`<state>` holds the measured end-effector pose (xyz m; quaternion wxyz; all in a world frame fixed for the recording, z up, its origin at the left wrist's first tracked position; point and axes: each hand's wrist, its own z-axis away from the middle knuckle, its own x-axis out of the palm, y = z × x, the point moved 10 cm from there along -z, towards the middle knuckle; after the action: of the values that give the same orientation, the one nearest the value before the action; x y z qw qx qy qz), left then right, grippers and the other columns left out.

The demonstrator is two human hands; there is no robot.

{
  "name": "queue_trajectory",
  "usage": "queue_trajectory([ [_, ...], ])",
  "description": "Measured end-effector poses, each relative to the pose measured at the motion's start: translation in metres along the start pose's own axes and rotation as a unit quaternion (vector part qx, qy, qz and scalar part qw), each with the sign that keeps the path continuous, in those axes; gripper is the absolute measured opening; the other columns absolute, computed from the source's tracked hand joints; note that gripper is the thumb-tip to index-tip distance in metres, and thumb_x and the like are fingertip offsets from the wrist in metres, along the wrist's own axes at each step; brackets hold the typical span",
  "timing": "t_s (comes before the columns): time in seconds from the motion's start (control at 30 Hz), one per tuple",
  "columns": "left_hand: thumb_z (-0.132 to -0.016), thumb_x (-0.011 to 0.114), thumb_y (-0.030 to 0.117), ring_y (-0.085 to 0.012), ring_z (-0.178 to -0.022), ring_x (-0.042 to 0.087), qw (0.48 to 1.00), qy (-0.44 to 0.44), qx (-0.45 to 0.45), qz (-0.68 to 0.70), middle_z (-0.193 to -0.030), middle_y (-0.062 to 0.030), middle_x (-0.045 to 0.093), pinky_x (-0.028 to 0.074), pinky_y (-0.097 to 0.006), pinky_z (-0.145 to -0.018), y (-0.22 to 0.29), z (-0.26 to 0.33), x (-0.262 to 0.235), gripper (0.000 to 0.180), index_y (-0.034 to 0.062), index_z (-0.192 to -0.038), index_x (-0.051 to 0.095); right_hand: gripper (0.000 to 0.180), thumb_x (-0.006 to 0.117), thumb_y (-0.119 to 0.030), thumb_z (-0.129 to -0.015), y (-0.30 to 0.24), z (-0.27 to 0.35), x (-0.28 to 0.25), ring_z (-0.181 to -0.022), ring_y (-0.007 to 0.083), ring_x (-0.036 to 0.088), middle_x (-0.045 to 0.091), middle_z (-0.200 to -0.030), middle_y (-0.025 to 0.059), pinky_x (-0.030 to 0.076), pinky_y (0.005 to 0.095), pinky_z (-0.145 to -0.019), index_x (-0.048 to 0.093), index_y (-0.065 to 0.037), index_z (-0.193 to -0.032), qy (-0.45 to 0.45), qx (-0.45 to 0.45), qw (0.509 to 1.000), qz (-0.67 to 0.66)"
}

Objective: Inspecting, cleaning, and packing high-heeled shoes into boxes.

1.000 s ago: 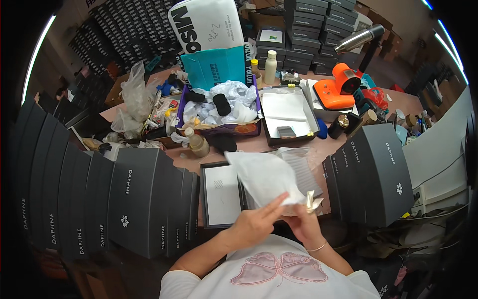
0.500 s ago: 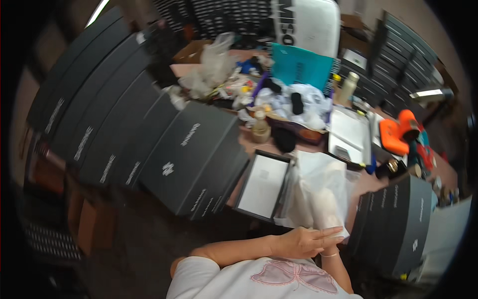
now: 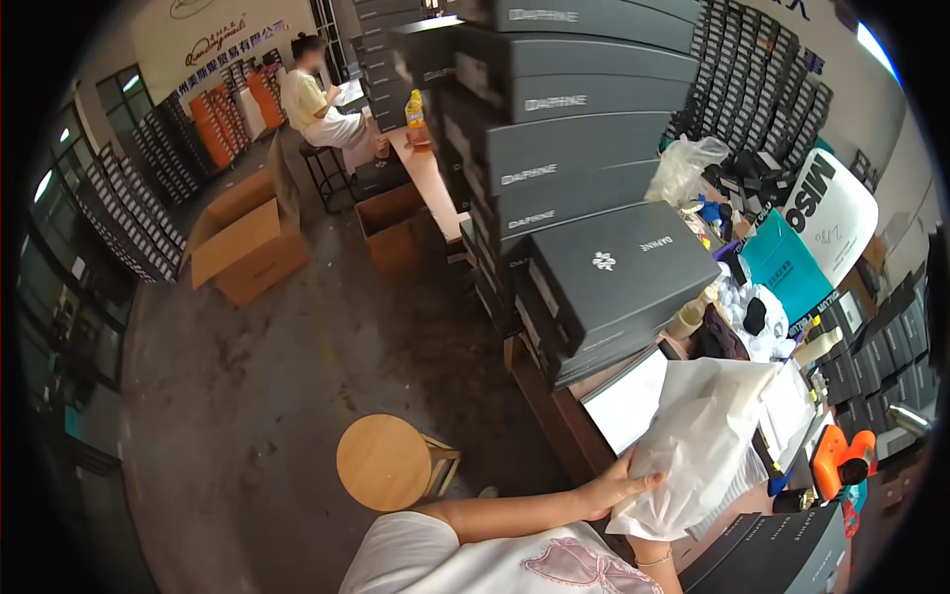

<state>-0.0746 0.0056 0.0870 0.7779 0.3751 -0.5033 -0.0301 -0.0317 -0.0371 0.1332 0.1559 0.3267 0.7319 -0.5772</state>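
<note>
My left hand [image 3: 616, 487] grips the near edge of a crinkled white bag [image 3: 698, 421], its thumb lying across the front. The bag is held tilted over the table's near edge; what it contains, if anything, is hidden. My right wrist [image 3: 651, 554], wearing a thin bracelet, comes up behind the bag's lower end, which covers the right hand and its fingers. Partly behind the bag lies a shallow box [image 3: 625, 401] with a white inside. Dark grey shoe boxes [image 3: 623, 267] are stacked just beyond it.
More grey boxes [image 3: 772, 554] stand at lower right. An orange tape dispenser [image 3: 836, 455] and white crumpled stuff [image 3: 767, 322] lie on the crowded table. Left are a round wooden stool [image 3: 384, 461] and an open carton [image 3: 252, 247]. A person [image 3: 317, 99] sits far back.
The view has swung left, bringing in the floor, the stool and the seated person. The bag is now lifted off the table, and my left hand has gone from its end to its near edge.
</note>
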Motion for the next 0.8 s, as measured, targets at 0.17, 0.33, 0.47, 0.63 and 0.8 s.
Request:
queue_trajectory([
  [0.17, -0.077, 0.082, 0.03, -0.0228, -0.131, 0.038, 0.997, -0.002, 0.037, 0.073, -0.14, -0.0098, 0.039, 0.034, -0.038, -0.109, 0.009, 0.04, -0.059, 0.096, 0.0082, -0.147, 0.019, 0.054, 0.067, -0.026, -0.088, -0.106, 0.004, 0.046, -0.12, 0.025, 0.055, 0.056, -0.13, 0.0117, 0.043, 0.037, -0.103, 0.049, -0.002, -0.134, -0.089, -0.187, 0.939, 0.276],
  [0.33, -0.078, 0.08, 0.013, -0.0227, -0.13, 0.04, 0.989, 0.002, 0.143, -0.028, -0.141, -0.0107, 0.039, 0.036, -0.038, -0.108, 0.056, 0.081, -0.101, 0.096, 0.0067, -0.15, 0.016, 0.05, 0.064, -0.024, -0.09, -0.085, 0.053, 0.072, -0.114, 0.0264, 0.059, 0.059, -0.125, 0.0116, 0.047, 0.0366, -0.098, 0.05, -0.002, -0.132, -0.236, -0.027, 0.953, 0.187],
  [0.47, -0.073, 0.071, -0.002, -0.02, -0.12, 0.049, 0.918, -0.038, 0.188, -0.347, -0.138, -0.0126, 0.043, 0.044, -0.033, -0.098, 0.101, 0.124, -0.142, 0.088, 0.0063, -0.148, 0.025, 0.037, 0.054, -0.019, -0.095, 0.044, 0.112, 0.051, -0.097, 0.0257, 0.066, 0.064, -0.112, 0.0156, 0.057, 0.0329, -0.077, 0.056, 0.005, -0.123, -0.091, 0.394, 0.871, -0.279],
  [0.63, -0.067, 0.065, -0.006, -0.0175, -0.108, 0.056, 0.874, -0.08, 0.128, -0.463, -0.121, -0.0101, 0.056, 0.047, -0.029, -0.09, 0.111, 0.135, -0.138, 0.085, 0.0143, -0.145, 0.038, 0.054, 0.045, -0.041, -0.1, 0.01, 0.034, 0.108, -0.114, 0.0259, 0.059, 0.057, -0.128, 0.015, 0.048, 0.0398, -0.1, 0.045, -0.001, -0.137, -0.109, 0.383, 0.761, -0.512],
  [0.8, -0.071, 0.067, -0.001, -0.0172, -0.105, 0.057, 0.95, 0.13, 0.243, -0.147, -0.113, -0.0088, 0.06, 0.045, -0.03, -0.094, 0.091, 0.101, -0.168, 0.084, 0.0045, -0.146, 0.031, 0.056, 0.047, -0.043, -0.099, 0.048, 0.02, 0.139, -0.113, 0.0253, 0.059, 0.058, -0.128, 0.0148, 0.048, 0.0394, -0.099, 0.045, -0.001, -0.137, -0.166, 0.399, 0.777, -0.458],
])
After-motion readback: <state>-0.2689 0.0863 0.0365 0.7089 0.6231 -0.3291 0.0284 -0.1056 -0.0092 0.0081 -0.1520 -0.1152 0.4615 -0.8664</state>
